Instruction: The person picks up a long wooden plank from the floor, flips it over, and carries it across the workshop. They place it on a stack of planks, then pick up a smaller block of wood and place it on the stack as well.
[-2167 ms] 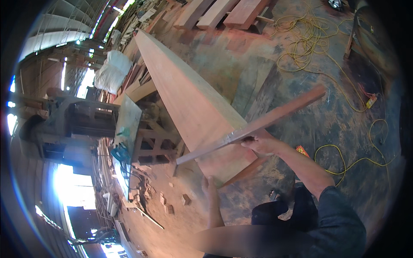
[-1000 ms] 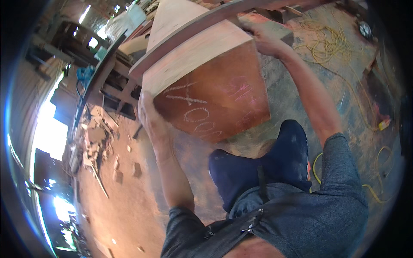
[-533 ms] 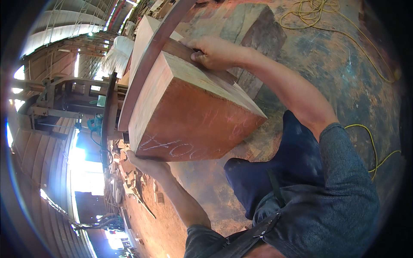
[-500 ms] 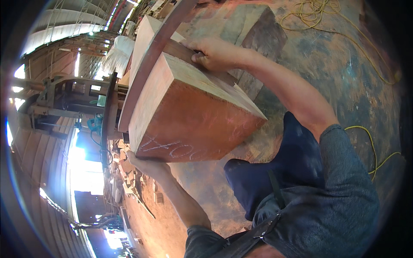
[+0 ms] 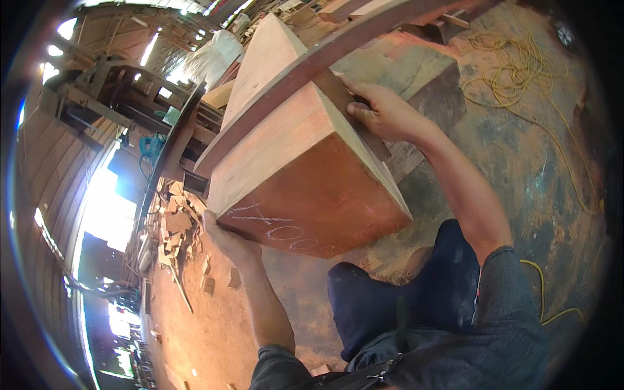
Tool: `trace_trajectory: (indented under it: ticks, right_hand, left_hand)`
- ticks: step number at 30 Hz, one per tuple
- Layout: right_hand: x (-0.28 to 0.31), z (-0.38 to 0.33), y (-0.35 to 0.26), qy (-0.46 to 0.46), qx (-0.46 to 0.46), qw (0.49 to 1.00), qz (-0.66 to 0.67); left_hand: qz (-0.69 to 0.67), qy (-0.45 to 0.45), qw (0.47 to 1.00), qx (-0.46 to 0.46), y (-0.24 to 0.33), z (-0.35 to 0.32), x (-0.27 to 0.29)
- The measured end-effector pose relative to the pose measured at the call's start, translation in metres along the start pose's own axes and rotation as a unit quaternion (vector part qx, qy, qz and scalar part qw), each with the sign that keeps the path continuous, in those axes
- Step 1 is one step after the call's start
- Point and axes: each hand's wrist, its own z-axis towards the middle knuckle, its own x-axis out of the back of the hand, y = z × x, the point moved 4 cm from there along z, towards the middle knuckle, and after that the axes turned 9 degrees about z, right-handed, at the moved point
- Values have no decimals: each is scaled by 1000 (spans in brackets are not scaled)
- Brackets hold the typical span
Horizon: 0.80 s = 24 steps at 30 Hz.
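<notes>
"while the left hand [image 5: 231, 243] touches the long tan wooden beam [image 5: 279, 148]'s low corner, does it squeeze?"
"can't tell. the right hand [image 5: 385, 113] pinches a short brown wooden strip [image 5: 337, 96] against the beam's side."

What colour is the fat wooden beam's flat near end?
The flat near end is reddish-brown; head view.

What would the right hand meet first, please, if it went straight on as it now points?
Most likely the short brown wooden crosspiece beside the beam; the right hand seems to be gripping it, though depth there is unclear.
</notes>
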Motion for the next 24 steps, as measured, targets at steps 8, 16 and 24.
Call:
trace_trajectory:
  ticks: [8,16,24]
  right_hand:
    - [2,2,-3,-16,-6,1000,14]
    - [2,-4,4,-2,-34,999,12]
    - [1,0,1,-8,-28,999,-11]
  left_hand:
    - [-7,18,1000,9,-3,0,-1]
    - [23,35,999,25,3,-5,-9]
    - [-18,20,999,22,-2,0,-5]
